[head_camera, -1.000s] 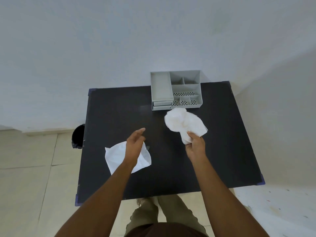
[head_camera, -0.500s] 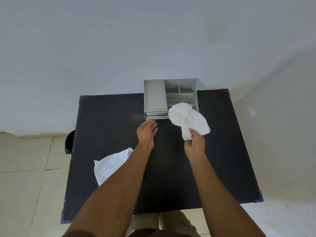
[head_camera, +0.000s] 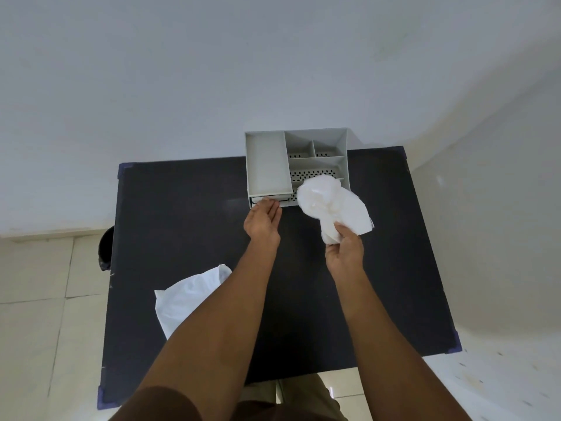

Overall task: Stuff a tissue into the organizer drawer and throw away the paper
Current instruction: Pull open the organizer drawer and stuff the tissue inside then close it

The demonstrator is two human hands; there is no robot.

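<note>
A grey organizer (head_camera: 267, 159) with several compartments stands at the far edge of the black table (head_camera: 188, 226). Its small drawer (head_camera: 283, 202) is at the bottom left of its front. My left hand (head_camera: 262, 218) reaches to that drawer front, fingertips touching it; whether they grip it I cannot tell. My right hand (head_camera: 344, 250) is closed on a crumpled white tissue (head_camera: 331, 203), held up just in front of the organizer's right side. A flat white paper (head_camera: 188, 296) lies on the near left of the table, partly hidden by my left forearm.
A black bin (head_camera: 105, 249) stands on the tiled floor just past the table's left edge. White walls close in behind and to the right of the table.
My left hand has left the paper and moved forward to the drawer front. My right hand has carried the tissue a little closer to the organizer.
</note>
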